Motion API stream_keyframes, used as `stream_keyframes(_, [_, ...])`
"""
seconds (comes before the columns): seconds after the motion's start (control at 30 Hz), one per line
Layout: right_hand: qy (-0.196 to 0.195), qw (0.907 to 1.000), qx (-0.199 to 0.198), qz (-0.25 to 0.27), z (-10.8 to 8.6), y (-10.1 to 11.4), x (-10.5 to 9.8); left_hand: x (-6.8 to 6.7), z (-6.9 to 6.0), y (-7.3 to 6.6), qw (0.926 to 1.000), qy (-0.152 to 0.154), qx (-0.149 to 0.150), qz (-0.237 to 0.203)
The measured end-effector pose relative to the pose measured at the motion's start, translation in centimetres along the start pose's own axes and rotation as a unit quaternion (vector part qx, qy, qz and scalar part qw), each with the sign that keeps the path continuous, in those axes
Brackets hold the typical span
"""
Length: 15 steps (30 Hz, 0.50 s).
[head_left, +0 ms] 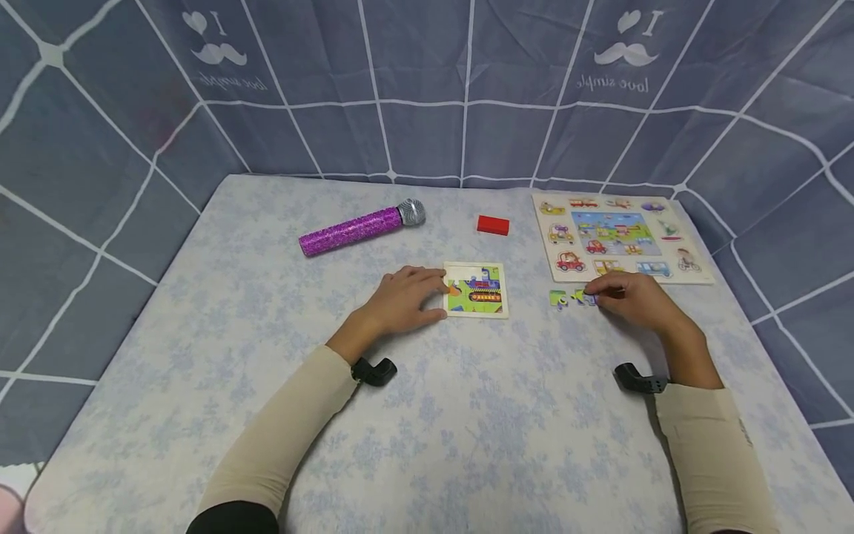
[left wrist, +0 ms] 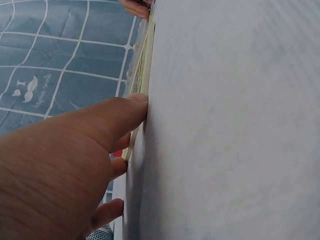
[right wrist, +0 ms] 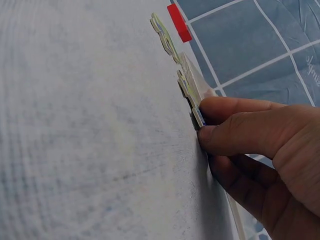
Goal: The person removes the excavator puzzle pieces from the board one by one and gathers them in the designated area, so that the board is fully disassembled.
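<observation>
A small square wooden jigsaw puzzle (head_left: 485,298) with a vehicle picture lies flat in its pale frame; a bare patch shows at its upper left. My left hand (head_left: 408,298) touches the frame's left edge with relaxed fingers, and its thumb (left wrist: 131,111) lies against that edge in the left wrist view. Further right, my right hand (head_left: 630,298) pinches a puzzle piece (head_left: 582,297) between thumb and index finger, at the tabletop. Another green puzzle piece (head_left: 558,298) lies just left of it. In the right wrist view the pinched piece (right wrist: 189,95) appears nearly edge-on.
Behind my right hand lies a larger wooden vehicle puzzle board (head_left: 550,256). A red block (head_left: 493,225) sits beyond the small puzzle. To the back left is a purple glittery microphone (head_left: 356,229). A grey-blue checked curtain (head_left: 427,89) encloses the table's back and sides.
</observation>
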State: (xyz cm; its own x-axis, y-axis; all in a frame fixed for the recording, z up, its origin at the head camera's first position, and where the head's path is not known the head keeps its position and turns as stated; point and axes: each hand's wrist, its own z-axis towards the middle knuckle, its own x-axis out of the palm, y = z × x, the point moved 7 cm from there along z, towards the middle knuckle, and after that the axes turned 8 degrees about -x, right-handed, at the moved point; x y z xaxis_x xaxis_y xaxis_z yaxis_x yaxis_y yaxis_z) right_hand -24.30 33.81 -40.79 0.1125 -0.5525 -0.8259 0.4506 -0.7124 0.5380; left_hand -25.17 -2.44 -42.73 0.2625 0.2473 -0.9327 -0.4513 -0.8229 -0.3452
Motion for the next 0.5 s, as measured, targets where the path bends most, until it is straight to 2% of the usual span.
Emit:
stream_keyframes(0.27, [0.008,0.9998,-0.009,0.013,-0.03,0.0,0.1,0.19,0.17,0.2,1.0,0.006,-0.003,-0.003])
stream_keyframes(0.5, [0.016,0.9996,0.001,0.025,-0.08,0.03,0.17,-0.02,0.09,0.21,1.0,0.003,-0.005,-0.005])
